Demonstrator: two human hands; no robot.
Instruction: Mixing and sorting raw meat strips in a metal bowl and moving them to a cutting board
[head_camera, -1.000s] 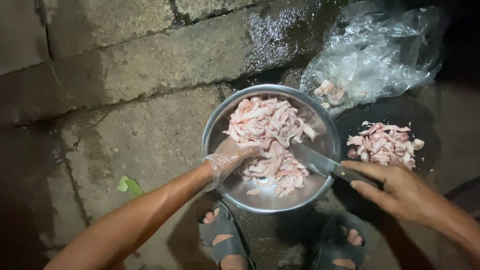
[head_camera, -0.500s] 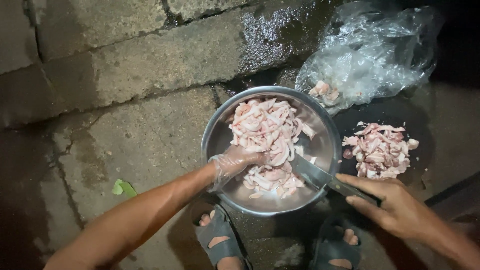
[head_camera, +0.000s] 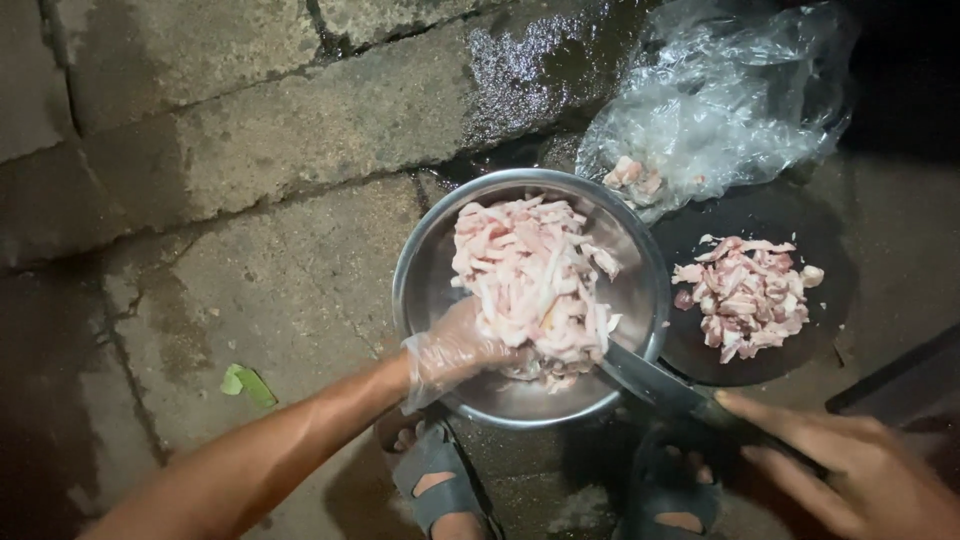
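Note:
A round metal bowl sits on the wet concrete ground, heaped with pale pink raw meat strips. My left hand, in a clear plastic glove, is pushed into the near side of the pile and grips some strips. My right hand holds a knife by its dark handle, the blade resting over the bowl's near right rim and touching the meat. To the right, a dark round cutting board carries a smaller pile of cut meat.
A crumpled clear plastic bag with a few meat pieces lies behind the board. My sandalled feet are just below the bowl. A green leaf lies at left. Stone blocks run along the top.
My left hand has dug deeper into the meat, which is now gathered into one heap. The knife blade has slid to the bowl's near right rim. The view has shifted slightly.

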